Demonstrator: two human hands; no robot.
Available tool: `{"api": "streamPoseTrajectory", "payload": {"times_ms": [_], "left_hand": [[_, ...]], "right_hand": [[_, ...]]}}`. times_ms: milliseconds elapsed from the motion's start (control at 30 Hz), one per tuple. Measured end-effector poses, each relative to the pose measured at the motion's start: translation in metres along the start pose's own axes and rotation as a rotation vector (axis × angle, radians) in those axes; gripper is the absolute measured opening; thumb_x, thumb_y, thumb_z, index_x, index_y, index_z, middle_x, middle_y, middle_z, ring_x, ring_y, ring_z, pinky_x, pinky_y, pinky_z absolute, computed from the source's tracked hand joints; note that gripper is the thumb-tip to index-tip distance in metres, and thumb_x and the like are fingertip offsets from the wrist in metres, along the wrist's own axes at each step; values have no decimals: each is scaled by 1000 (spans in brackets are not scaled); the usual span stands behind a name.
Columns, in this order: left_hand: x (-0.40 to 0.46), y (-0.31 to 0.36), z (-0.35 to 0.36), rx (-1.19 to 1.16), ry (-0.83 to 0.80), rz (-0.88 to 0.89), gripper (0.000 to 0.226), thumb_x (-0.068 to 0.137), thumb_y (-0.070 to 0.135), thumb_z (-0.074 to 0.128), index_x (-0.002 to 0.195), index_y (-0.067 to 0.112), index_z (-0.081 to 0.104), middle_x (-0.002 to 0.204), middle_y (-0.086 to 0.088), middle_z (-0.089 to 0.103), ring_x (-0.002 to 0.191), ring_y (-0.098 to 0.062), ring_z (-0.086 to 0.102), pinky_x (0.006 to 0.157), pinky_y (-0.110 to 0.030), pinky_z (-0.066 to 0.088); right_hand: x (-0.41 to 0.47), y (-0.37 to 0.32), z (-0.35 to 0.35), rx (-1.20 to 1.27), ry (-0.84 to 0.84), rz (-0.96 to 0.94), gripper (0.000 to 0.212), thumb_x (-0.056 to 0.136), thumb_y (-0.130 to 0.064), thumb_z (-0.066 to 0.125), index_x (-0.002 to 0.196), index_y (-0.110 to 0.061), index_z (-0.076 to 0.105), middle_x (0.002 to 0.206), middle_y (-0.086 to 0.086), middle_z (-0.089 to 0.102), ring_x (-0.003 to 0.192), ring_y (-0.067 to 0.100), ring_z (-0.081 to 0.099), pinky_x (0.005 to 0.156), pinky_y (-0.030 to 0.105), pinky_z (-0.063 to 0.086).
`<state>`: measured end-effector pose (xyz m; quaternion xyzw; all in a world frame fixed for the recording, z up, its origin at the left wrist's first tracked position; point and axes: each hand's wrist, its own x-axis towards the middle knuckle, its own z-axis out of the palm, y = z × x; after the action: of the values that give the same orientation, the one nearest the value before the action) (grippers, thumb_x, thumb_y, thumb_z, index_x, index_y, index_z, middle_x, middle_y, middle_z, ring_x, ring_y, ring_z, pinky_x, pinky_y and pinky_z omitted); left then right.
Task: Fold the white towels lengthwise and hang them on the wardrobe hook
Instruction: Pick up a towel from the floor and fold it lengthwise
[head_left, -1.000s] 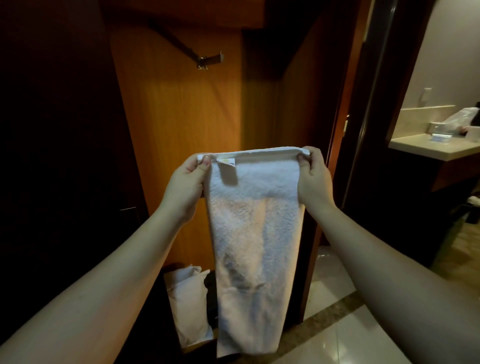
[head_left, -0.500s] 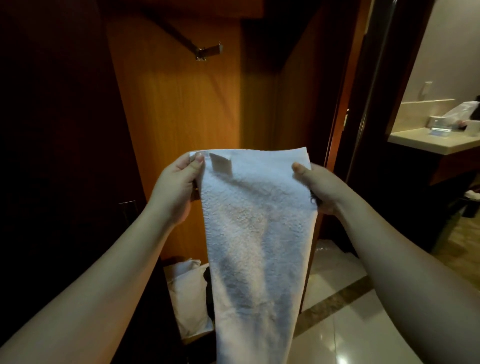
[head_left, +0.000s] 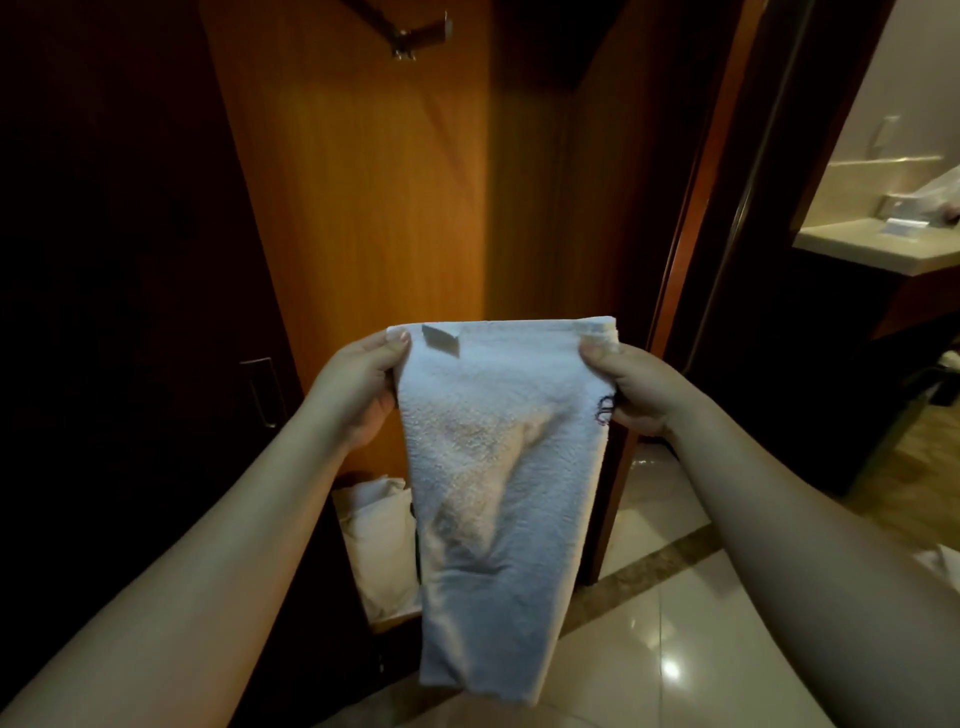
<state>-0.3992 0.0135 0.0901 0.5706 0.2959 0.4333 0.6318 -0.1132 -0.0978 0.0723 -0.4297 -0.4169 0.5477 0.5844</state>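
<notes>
Before wardrobe (head_left: 374, 208), tiled floor (head_left: 675, 597), towel (head_left: 498, 467) held

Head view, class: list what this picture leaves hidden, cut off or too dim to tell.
- White towel: back layers hidden by its front face.
- Wardrobe hook: its mount is cut off by the top edge.
- Left hand and right hand: fingers hidden behind the towel.
- Pale bundle in the wardrobe: too dim to identify.
</notes>
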Motion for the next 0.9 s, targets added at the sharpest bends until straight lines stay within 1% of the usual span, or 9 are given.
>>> {"api": "streamPoseTrajectory", "payload": {"times_ms": [167,233,300,400,500,600,667,800,900], "left_hand": [[5,-34,-2,-2,100,-151,32,103,18,50,126,0,64,117,-17,71,114,-34,66,88,-41,53],[5,-44,4,-3,198,-190,32,103,19,50,125,0,64,119,-18,69,115,-36,64,99,-48,51],[0,-51,15,16,356,-241,25,102,23,52,113,7,68,112,-16,69,110,-36,65,98,-47,51],[-19,-54,36,31,531,-201,23,100,24,50,101,13,69,99,-13,71,94,-28,66,81,-38,51],[-48,-52,60,76,552,-62,26,103,28,46,108,17,70,98,2,72,97,-19,67,84,-34,54],[-74,-49,80,40,451,29,26,107,30,44,105,25,69,89,13,75,86,-2,70,70,-16,54],[-87,-47,88,36,345,56,23,107,30,44,107,29,67,86,19,74,81,4,70,60,-9,50],[-97,-40,93,138,209,75,22,106,32,45,99,40,65,87,18,73,84,5,69,65,-11,52],[-97,-36,91,74,134,23,23,105,30,47,115,34,68,100,11,76,96,-3,72,80,-21,58]], "right_hand": [[10,28,1,-20,161,79,46,94,-35,66,129,-5,60,121,18,70,111,31,69,78,37,60],[9,34,12,-78,268,72,35,97,-33,64,121,-7,65,108,16,75,89,24,76,63,30,59],[6,40,27,-243,398,36,27,99,-37,61,109,-14,71,92,11,77,63,14,72,50,24,53],[-3,56,54,-425,574,-28,31,99,-44,55,99,-19,73,90,8,76,78,23,74,70,34,59],[-18,67,85,-525,709,-109,31,101,-46,48,102,-24,71,87,3,72,72,9,66,51,17,47],[-34,71,113,-620,655,-217,22,104,-43,46,96,-34,65,84,-14,66,77,-9,61,57,6,40],[-40,71,125,-672,551,-253,21,105,-39,47,89,-36,60,80,-13,65,74,-14,59,61,3,40],[-45,64,133,-630,428,-251,17,104,-42,47,96,-40,61,86,-7,71,76,-6,64,61,5,44],[-49,60,130,-493,338,-243,20,102,-51,45,101,-47,64,96,-21,73,86,-7,68,63,4,46]]}}
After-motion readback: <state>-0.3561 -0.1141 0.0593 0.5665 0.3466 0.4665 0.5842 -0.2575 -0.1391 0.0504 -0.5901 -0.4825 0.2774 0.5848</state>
